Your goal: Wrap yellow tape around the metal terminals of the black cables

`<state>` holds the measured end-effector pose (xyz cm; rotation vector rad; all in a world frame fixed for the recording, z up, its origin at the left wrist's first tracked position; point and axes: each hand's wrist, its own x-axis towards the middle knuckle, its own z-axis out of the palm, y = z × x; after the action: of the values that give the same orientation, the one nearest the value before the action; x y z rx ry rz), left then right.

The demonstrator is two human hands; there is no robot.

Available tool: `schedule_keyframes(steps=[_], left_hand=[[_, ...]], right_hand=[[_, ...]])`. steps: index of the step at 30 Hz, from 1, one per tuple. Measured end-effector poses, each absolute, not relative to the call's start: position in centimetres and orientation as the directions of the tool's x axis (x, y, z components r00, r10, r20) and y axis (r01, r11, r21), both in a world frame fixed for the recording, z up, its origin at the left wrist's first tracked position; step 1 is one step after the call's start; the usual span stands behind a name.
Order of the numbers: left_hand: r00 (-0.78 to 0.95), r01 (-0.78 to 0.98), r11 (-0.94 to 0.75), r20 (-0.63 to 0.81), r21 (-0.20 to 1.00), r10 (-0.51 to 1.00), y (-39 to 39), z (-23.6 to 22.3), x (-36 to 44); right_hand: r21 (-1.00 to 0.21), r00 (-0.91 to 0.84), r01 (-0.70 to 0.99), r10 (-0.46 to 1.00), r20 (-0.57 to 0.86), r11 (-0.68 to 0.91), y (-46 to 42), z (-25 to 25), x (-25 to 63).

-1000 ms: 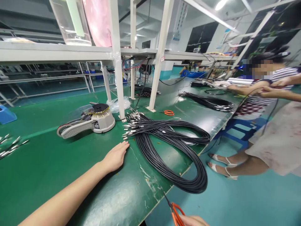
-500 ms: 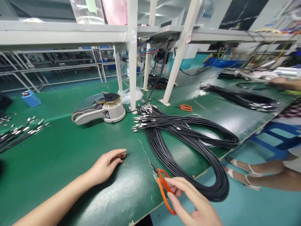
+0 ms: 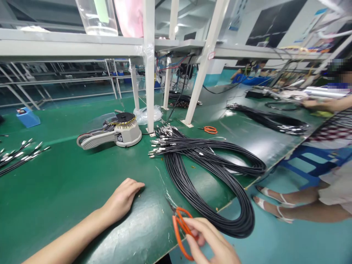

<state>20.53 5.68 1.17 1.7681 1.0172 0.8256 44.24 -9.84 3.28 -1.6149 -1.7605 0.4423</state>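
Note:
My left hand (image 3: 123,198) rests palm down on the green table (image 3: 60,183), fingers loosely curled and holding nothing. Near the table's front edge, my right hand (image 3: 210,244) grips orange-handled scissors (image 3: 180,227), blades pointing away from me. A big bundle of black cables (image 3: 209,172) with metal connector ends lies just beyond the scissors, and its loop hangs over the table edge.
A grey tape dispenser (image 3: 110,134) stands at the centre back beside white frame posts (image 3: 149,66). More connector-tipped cables (image 3: 16,156) lie at left. A second pair of orange scissors (image 3: 209,129) and another cable bundle (image 3: 271,121) lie farther right. A seated person (image 3: 324,161) works at right.
My right hand came up from below the table edge with the scissors and now holds them over the front edge. My left hand curled and drew back slightly.

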Motion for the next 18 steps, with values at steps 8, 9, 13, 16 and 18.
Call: schedule_keyframes(steps=[8,9,13,16,18], left_hand=[[0.112,-0.279,0.294,-0.273,0.914,0.955,7.0,2.9,18.4],[0.107,-0.353,0.366,-0.352,0.861,0.930,6.9,3.2,18.0],[0.161,-0.430,0.487,-0.466,0.760,0.870,6.1,3.2,17.3],[0.219,-0.427,0.473,-0.419,0.771,0.881,5.7,2.5,17.3],[0.236,-0.372,0.439,-0.374,0.818,0.897,5.7,2.1,17.3]], right_hand=[[-0.543,-0.087,0.824,0.982,0.165,0.164,-1.9,4.4,38.8],[-0.486,-0.087,0.859,0.982,0.168,0.159,-0.9,4.8,39.0],[-0.203,-0.021,0.978,0.990,0.141,0.050,4.3,6.4,41.2],[-0.127,0.007,0.992,0.996,0.088,0.004,8.1,6.4,42.4],[-0.100,0.020,0.995,0.998,0.062,-0.014,9.8,5.7,42.4]])
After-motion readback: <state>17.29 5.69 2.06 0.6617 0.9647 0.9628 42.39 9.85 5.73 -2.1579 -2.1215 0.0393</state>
